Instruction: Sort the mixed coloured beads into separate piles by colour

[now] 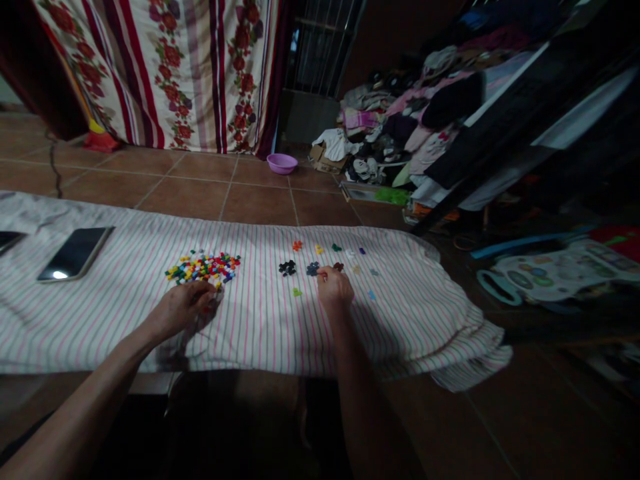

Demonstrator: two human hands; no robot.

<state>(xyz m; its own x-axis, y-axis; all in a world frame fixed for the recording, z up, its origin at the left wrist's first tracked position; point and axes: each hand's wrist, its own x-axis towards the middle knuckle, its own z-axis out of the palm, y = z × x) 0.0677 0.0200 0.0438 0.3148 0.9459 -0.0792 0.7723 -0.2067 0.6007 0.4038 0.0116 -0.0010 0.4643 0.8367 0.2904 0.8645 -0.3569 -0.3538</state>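
A heap of small multicoloured plastic bricks [203, 268] lies on a striped white cloth [260, 333]. My left hand [185, 310] rests at the heap's near edge, fingers curled, and whether it holds a brick is hidden. My right hand [334, 290] reaches toward a dark red brick [339, 267], next to a small blue-grey cluster [313, 269]. A black cluster of bricks [287, 268] lies further left. Single orange [297, 245], yellow [319, 249] and green [337, 247] bricks sit apart in a row beyond my right hand.
A smartphone [75, 254] lies on the cloth at the left, with a second phone [7, 241] at the edge. Beyond the cloth are a tiled floor, a purple plastic basin [281, 163] and a heap of clothes [400, 120]. A toy [555, 273] sits at the right.
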